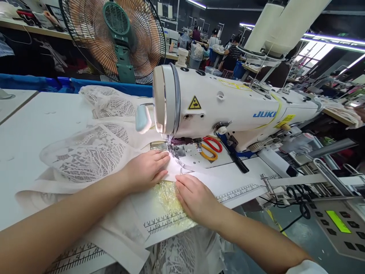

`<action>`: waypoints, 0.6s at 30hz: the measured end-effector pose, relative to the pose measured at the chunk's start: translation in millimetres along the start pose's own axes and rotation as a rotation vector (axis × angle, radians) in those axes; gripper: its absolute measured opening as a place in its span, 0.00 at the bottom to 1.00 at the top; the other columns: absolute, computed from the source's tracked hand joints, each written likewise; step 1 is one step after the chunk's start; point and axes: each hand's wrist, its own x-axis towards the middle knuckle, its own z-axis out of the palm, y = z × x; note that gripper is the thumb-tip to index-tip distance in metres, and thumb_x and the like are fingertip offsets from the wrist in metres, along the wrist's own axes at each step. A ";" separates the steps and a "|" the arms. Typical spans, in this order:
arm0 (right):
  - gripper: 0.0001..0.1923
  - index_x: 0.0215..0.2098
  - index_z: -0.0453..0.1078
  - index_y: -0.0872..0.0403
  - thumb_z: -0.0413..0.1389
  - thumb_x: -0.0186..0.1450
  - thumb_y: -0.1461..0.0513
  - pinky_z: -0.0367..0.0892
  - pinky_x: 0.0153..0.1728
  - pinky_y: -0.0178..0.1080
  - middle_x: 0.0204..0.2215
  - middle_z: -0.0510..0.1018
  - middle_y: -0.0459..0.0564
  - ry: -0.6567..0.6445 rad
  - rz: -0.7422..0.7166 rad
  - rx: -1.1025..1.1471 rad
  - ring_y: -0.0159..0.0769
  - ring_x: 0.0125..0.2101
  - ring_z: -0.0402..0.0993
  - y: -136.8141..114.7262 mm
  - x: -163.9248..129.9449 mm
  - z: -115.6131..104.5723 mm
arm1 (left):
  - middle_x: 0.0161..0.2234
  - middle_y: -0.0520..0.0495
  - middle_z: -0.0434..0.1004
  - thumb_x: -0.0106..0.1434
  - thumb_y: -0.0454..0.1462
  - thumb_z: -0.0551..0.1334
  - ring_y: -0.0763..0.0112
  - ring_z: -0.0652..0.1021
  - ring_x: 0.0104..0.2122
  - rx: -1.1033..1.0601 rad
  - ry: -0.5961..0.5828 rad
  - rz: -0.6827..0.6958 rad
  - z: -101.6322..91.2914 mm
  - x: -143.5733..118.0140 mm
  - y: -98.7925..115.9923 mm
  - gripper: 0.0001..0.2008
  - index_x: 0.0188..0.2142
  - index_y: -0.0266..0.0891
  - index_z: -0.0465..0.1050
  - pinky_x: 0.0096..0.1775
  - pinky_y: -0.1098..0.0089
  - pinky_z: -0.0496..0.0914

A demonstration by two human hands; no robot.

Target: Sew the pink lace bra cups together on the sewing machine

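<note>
White lace fabric point(94, 152) spreads over the table to the left of a white sewing machine point(211, 102). My left hand point(145, 169) lies flat on the cloth just before the presser foot point(177, 150), its fingers stretched toward the needle area. Closer to the table's front edge, my right hand point(196, 196) pinches the edge of the white cloth, thumb and fingertips together. A narrow strip point(182, 163) runs from the foot toward that hand. Beneath the hands, crinkled yellowish tape point(168, 196) covers part of the tabletop. The needle itself is hidden.
Scissors with red and yellow handles point(212, 148) lie beside the machine bed. A large fan point(116, 38) stands behind the table. At right are a metal strip feeder point(270, 186) and a control panel point(339, 224). Printed rulers point(239, 192) line the front edge; people sit farther back.
</note>
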 end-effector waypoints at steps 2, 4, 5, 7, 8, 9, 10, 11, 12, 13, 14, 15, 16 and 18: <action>0.15 0.44 0.68 0.67 0.43 0.68 0.67 0.72 0.47 0.47 0.43 0.74 0.64 0.004 -0.003 -0.002 0.47 0.44 0.70 -0.9 1.3 -0.6 | 0.53 0.35 0.72 0.67 0.42 0.46 0.52 0.73 0.50 0.008 -0.013 0.006 -0.5 0.4 0.3 0.25 0.52 0.27 0.70 0.51 0.57 0.70; 0.15 0.43 0.69 0.67 0.43 0.68 0.67 0.72 0.47 0.46 0.43 0.74 0.64 0.004 -0.002 -0.006 0.47 0.44 0.70 -1.4 1.9 -0.9 | 0.53 0.34 0.73 0.67 0.42 0.45 0.52 0.73 0.50 0.008 -0.020 0.013 -1.3 0.6 0.7 0.26 0.52 0.25 0.70 0.50 0.56 0.70; 0.15 0.43 0.69 0.67 0.43 0.68 0.67 0.72 0.47 0.46 0.43 0.74 0.64 0.005 0.000 -0.006 0.47 0.44 0.70 -1.4 1.8 -0.9 | 0.53 0.34 0.73 0.67 0.42 0.45 0.52 0.73 0.50 0.006 -0.021 0.015 -1.6 0.6 0.6 0.26 0.52 0.26 0.71 0.50 0.56 0.70; 0.14 0.43 0.69 0.67 0.44 0.68 0.67 0.72 0.47 0.46 0.43 0.74 0.64 0.007 0.004 0.001 0.48 0.44 0.70 -1.2 1.0 -0.2 | 0.53 0.35 0.72 0.67 0.42 0.44 0.52 0.73 0.51 0.001 -0.022 0.014 -1.7 0.3 0.3 0.26 0.52 0.26 0.71 0.52 0.55 0.70; 0.14 0.43 0.69 0.67 0.44 0.67 0.67 0.72 0.47 0.46 0.43 0.74 0.64 0.009 0.008 0.004 0.48 0.44 0.70 -1.0 0.5 0.3 | 0.53 0.35 0.72 0.68 0.43 0.44 0.51 0.73 0.51 0.000 -0.022 0.010 -1.5 0.0 0.0 0.27 0.52 0.26 0.70 0.52 0.55 0.69; 0.15 0.43 0.69 0.67 0.44 0.67 0.67 0.72 0.47 0.46 0.43 0.74 0.64 0.010 0.012 0.007 0.48 0.44 0.70 -0.8 -0.1 0.8 | 0.54 0.35 0.72 0.68 0.43 0.44 0.51 0.72 0.51 0.000 -0.023 0.006 -1.2 -0.2 -0.1 0.27 0.52 0.26 0.70 0.52 0.55 0.69; 0.15 0.43 0.69 0.67 0.44 0.67 0.67 0.72 0.47 0.46 0.44 0.74 0.64 0.010 0.017 0.009 0.48 0.44 0.70 -0.7 -0.5 1.3 | 0.54 0.35 0.72 0.68 0.43 0.44 0.51 0.72 0.52 -0.001 -0.025 0.002 -1.0 -0.3 -0.1 0.27 0.52 0.26 0.70 0.53 0.55 0.69; 0.15 0.43 0.69 0.67 0.44 0.67 0.67 0.72 0.47 0.47 0.44 0.74 0.64 0.011 0.021 0.010 0.48 0.44 0.70 -0.6 -0.8 1.7 | 0.54 0.35 0.72 0.67 0.43 0.44 0.51 0.72 0.52 0.000 -0.026 -0.002 -0.9 -0.3 0.1 0.27 0.53 0.26 0.70 0.53 0.55 0.69; 0.15 0.43 0.69 0.67 0.44 0.67 0.67 0.72 0.47 0.47 0.44 0.74 0.64 0.010 0.027 0.012 0.48 0.45 0.70 -0.6 -1.0 1.9 | 0.54 0.35 0.72 0.67 0.43 0.44 0.52 0.73 0.51 -0.001 -0.028 -0.006 -0.8 -0.1 0.5 0.27 0.53 0.26 0.70 0.53 0.56 0.69; 0.15 0.43 0.69 0.67 0.44 0.67 0.67 0.72 0.47 0.47 0.44 0.74 0.64 0.009 0.034 0.016 0.49 0.45 0.70 -0.6 -1.1 2.1 | 0.54 0.35 0.72 0.67 0.43 0.44 0.52 0.73 0.51 -0.001 -0.030 -0.010 -0.9 0.1 0.9 0.27 0.53 0.27 0.70 0.52 0.56 0.69; 0.14 0.43 0.69 0.67 0.44 0.67 0.67 0.72 0.47 0.47 0.44 0.74 0.64 0.007 0.039 0.022 0.49 0.45 0.70 -0.6 -1.0 2.1 | 0.54 0.35 0.72 0.67 0.43 0.45 0.52 0.72 0.52 -0.001 -0.034 -0.014 -1.0 0.6 1.3 0.27 0.52 0.27 0.70 0.53 0.56 0.69; 0.14 0.43 0.69 0.67 0.45 0.67 0.67 0.71 0.48 0.47 0.44 0.74 0.64 0.002 0.044 0.029 0.49 0.45 0.70 -0.5 -0.7 2.0 | 0.54 0.35 0.71 0.67 0.43 0.45 0.52 0.72 0.52 0.001 -0.041 -0.019 -1.3 1.1 1.4 0.27 0.53 0.27 0.70 0.53 0.56 0.68; 0.14 0.43 0.69 0.67 0.45 0.67 0.67 0.71 0.48 0.47 0.44 0.74 0.64 -0.003 0.048 0.035 0.48 0.45 0.70 -0.3 -0.3 2.0 | 0.54 0.35 0.71 0.67 0.43 0.45 0.51 0.72 0.52 0.004 -0.050 -0.027 -1.5 1.7 1.2 0.27 0.53 0.26 0.70 0.53 0.56 0.68; 0.14 0.44 0.69 0.67 0.45 0.66 0.66 0.71 0.48 0.47 0.45 0.73 0.64 -0.007 0.050 0.046 0.48 0.45 0.69 0.4 1.2 2.4 | 0.55 0.35 0.71 0.66 0.43 0.46 0.51 0.71 0.53 0.011 -0.071 -0.040 -1.7 3.3 -1.1 0.27 0.53 0.25 0.70 0.54 0.56 0.68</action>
